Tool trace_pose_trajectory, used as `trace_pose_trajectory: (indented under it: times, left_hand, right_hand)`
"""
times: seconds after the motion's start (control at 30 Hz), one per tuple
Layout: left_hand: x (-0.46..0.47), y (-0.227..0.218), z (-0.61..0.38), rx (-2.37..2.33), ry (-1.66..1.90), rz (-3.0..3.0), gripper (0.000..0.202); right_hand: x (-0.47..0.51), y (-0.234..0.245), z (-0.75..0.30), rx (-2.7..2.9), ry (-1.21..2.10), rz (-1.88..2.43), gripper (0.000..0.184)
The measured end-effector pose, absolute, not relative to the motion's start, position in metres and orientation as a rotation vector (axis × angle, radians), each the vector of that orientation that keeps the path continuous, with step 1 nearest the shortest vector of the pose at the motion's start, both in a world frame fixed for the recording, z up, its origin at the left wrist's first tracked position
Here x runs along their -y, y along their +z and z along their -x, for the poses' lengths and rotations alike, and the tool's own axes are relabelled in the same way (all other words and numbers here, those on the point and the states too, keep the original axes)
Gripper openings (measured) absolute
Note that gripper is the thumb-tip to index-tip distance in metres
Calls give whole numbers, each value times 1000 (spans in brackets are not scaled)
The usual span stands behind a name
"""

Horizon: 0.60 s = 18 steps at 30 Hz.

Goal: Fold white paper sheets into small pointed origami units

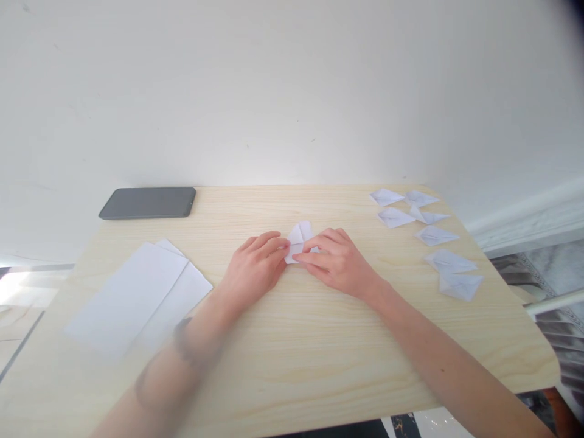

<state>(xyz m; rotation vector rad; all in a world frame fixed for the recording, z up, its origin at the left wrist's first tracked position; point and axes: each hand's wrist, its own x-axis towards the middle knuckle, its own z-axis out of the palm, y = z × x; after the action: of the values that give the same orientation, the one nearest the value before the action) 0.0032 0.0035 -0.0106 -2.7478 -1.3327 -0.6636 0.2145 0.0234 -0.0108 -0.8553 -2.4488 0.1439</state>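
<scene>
A small, partly folded piece of white paper (300,238) lies on the light wooden table (292,340) at mid-table. My left hand (258,267) rests palm down beside it, fingertips pressed on the paper's left edge. My right hand (335,261) comes in from the right, its fingers pinched on the paper's lower right part. Both hands are closed on the paper and hide its near half.
A stack of white sheets (141,295) lies at the left. A dark phone (148,202) lies face down at the back left. Several folded white paper shapes (429,237) sit along the right side. A white wall stands behind the table.
</scene>
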Motion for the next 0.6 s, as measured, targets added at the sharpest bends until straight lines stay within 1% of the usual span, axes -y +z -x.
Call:
trace_pose_trajectory:
  times: [0.07,0.13,0.37,0.47,0.6]
  left_hand:
    - [-3,-12,-4,1342,-653,2738,20]
    - [-1,-13,-6,1359,-618,2730,24]
    - [4,-9,-10,1363,-468,2762,31]
    - [6,-9,-11,1336,-478,2785,30]
    - [10,-8,-14,1371,-507,2772,34]
  right_hand:
    - [-26,-12,-216,2432,147,975,17]
    - [-30,-13,-220,2390,221,1083,16]
    - [-37,-16,-225,2205,601,1120,17]
    - [-37,-17,-220,2140,616,1226,20]
    - [-39,-19,-215,2132,524,1320,20]
